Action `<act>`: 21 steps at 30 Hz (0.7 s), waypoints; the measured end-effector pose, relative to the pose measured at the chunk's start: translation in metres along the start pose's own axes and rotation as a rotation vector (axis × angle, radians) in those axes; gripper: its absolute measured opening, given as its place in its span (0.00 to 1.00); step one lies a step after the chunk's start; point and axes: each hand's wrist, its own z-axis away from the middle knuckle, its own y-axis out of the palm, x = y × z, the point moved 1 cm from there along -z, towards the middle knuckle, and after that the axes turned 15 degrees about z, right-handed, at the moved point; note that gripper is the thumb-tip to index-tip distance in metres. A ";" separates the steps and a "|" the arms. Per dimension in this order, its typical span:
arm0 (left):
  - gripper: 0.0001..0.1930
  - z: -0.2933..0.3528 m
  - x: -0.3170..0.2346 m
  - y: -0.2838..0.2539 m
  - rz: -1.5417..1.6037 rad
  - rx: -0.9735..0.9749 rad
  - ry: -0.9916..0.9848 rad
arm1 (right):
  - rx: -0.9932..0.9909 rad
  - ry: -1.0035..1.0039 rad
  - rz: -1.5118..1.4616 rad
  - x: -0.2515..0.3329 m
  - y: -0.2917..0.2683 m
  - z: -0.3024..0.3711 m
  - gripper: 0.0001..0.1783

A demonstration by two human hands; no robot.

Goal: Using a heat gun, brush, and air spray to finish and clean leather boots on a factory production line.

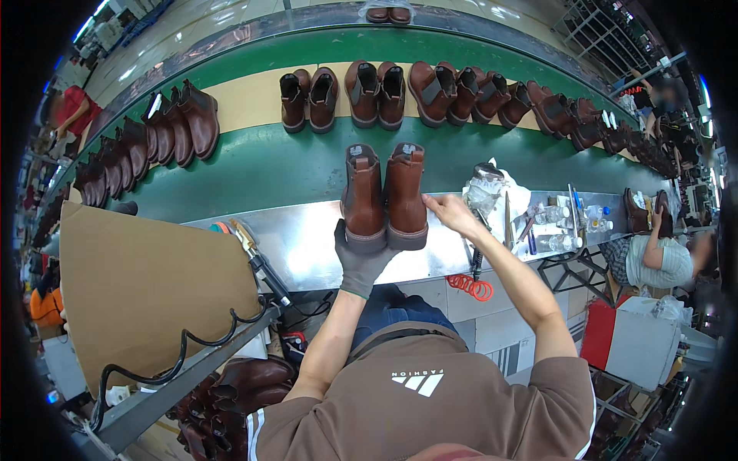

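Brown leather ankle-boot pair [375, 201]: above silver metal bench [307, 230], long axes pointing away from grey-gloved left hand [361, 269], which is clamped around heel ends. Bare right hand [453, 214]: touching right boot [407, 198] outer side; finger closure hidden.

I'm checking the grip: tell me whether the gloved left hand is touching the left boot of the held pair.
Touching: the head view shows the left hand cupped against the lower end of the left boot, no gap between.
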 end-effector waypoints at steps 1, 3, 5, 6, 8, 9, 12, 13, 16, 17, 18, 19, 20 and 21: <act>0.37 0.001 0.000 0.001 0.000 0.000 -0.002 | -0.197 -0.158 0.082 -0.005 -0.001 -0.011 0.26; 0.37 0.004 -0.001 0.004 -0.015 -0.022 -0.013 | -0.478 -0.282 -0.077 0.004 -0.028 -0.024 0.22; 0.37 0.006 -0.002 0.007 -0.030 -0.018 -0.012 | -0.517 -0.568 -0.143 0.023 -0.067 -0.036 0.20; 0.38 0.006 -0.003 0.008 -0.046 -0.010 -0.013 | -0.379 -0.653 -0.237 0.040 -0.080 -0.038 0.21; 0.37 0.006 -0.005 0.009 -0.074 -0.014 -0.025 | -0.133 -0.855 -0.067 0.060 -0.097 -0.055 0.21; 0.37 0.004 -0.005 0.010 -0.102 -0.015 -0.042 | -0.058 -0.989 0.076 0.060 -0.098 -0.066 0.21; 0.37 0.001 -0.010 0.000 -0.134 0.001 -0.020 | -0.065 -0.860 0.211 0.071 -0.109 -0.064 0.21; 0.37 0.001 -0.009 0.000 -0.135 -0.007 -0.030 | -0.068 -0.849 0.207 0.070 -0.109 -0.056 0.21; 0.36 0.000 -0.002 -0.004 0.036 -0.023 -0.047 | -0.594 -0.481 -0.215 0.036 -0.109 -0.017 0.18; 0.36 0.000 -0.005 -0.011 -0.006 -0.035 -0.021 | -0.749 -0.401 -0.192 0.002 -0.108 -0.009 0.17; 0.36 -0.003 -0.011 -0.021 -0.033 -0.048 0.004 | -0.904 -0.271 -0.232 -0.043 -0.097 -0.007 0.16; 0.36 -0.003 -0.015 -0.031 -0.027 -0.044 0.004 | -1.051 -0.125 -0.277 -0.092 -0.080 -0.002 0.13; 0.34 -0.001 -0.025 -0.041 -0.107 -0.054 0.025 | -1.103 0.092 -0.131 -0.140 -0.060 0.005 0.10; 0.33 -0.001 -0.037 -0.051 -0.190 -0.061 0.053 | -1.087 0.294 0.022 -0.175 -0.036 0.010 0.10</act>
